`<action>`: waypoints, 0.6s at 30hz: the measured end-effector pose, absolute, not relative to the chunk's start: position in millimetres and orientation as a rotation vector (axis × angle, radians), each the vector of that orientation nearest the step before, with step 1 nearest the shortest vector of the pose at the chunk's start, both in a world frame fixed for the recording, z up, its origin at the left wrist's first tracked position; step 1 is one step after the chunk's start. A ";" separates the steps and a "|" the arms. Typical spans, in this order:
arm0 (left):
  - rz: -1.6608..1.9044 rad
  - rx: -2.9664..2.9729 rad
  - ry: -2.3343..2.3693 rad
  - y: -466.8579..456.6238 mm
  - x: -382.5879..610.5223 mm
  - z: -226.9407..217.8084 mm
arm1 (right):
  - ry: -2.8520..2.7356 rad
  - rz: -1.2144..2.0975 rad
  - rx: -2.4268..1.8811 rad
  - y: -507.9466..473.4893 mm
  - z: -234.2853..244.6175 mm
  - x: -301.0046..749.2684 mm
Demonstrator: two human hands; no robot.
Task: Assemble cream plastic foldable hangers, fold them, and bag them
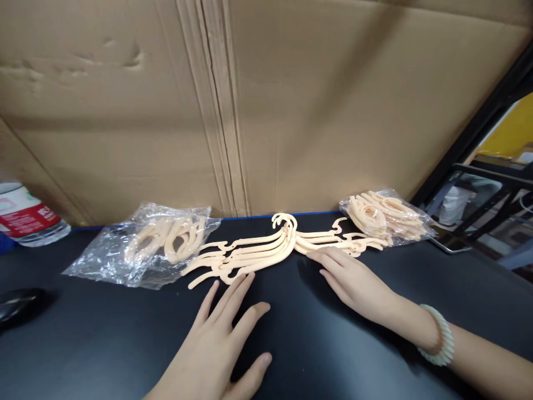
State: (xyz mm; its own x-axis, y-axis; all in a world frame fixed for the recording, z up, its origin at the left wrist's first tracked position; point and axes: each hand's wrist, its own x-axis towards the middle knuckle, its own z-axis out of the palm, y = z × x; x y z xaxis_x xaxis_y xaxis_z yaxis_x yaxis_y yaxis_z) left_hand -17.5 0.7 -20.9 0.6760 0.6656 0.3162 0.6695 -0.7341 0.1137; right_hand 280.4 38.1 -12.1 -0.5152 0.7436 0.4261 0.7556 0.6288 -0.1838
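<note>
Item under the hands: a stack of peach hangers point(266, 247) lying flat on a black table point(104, 339), hooks pointing away from the person and arms fanned out to both sides. The count cannot be made out, as the arms overlap.

Left hand point(220, 344): released, palm down on the table just nearer than the hangers, fingers spread. Its fingertips reach the near edge of the stack's left arms; contact cannot be confirmed. The wrist is cut off by the lower frame edge.

Right hand point(353, 280): released, laid flat, grasping nothing. Its fingertips rest against the near edge of the stack's right arms. A pale bracelet point(441, 341) sits on the wrist.

Left of the hangers, touching their arm tips: a clear bag point(141, 247) of similar peach pieces, blurred by the crumpled film. Right of the hangers: a second bag point(385, 216), likewise filled, overlapping the arm tips.

Behind the hangers: a cardboard wall point(312, 111). Far left of them: a red-labelled bottle point(29, 216), cut off by the frame, and nearer the person a dark object point(16, 303), too dim to identify.
</note>
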 end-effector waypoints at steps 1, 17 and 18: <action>-0.529 -2.847 -1.166 0.8 -18.1 -21.3 | -2.383 -0.005 -1.169 37.5 -12.2 280.2; -0.599 -2.713 -1.136 -1.2 -13.0 -21.2 | -1.492 1.275 -1.041 43.3 -7.5 284.4; -0.599 -2.706 -1.133 0.0 -14.0 -22.0 | -1.440 1.312 -1.019 43.7 -7.1 284.5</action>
State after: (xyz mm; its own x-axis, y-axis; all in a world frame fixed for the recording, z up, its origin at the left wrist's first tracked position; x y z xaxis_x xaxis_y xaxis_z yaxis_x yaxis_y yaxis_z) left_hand -14.0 0.0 -22.0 0.6356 0.6507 0.4154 0.7097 -0.7043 0.0174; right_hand 284.5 43.7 -7.1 -0.2461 0.9650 0.0912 -0.0016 0.0937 -0.9956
